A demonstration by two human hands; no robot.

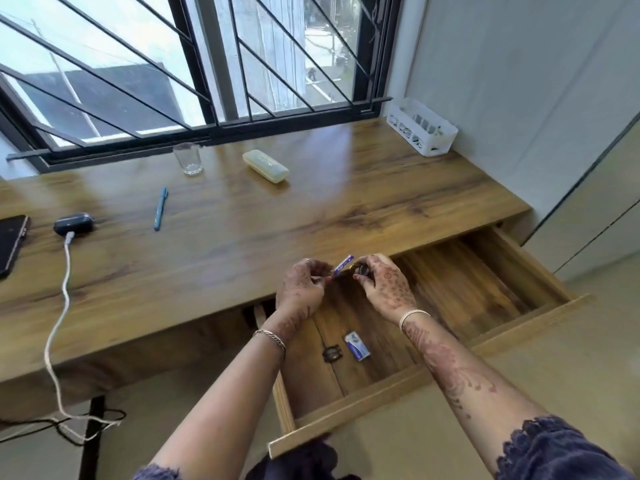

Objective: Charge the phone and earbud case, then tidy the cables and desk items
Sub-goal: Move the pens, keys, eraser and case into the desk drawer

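Over the open drawer [408, 382], my left hand [301, 287] pinches a small purple stick-shaped item [343, 265]. My right hand [381, 282] grips a small dark round object [363, 270] right beside it. The dark earbud case [73, 223] lies at the desk's left with a white cable [65, 271] plugged into it; the cable runs off the desk's front edge to the floor. The black phone [10, 242] lies at the far left edge, partly out of frame. I cannot tell whether a cable is plugged into the phone.
On the wooden desk [311, 209] lie a blue pen [161, 208], a glass [188, 159] and a pale yellow case [265, 166]. A white basket [420, 131] stands in the back right corner. Inside the drawer are a small blue-white box [356, 345] and a dark clip [332, 354].
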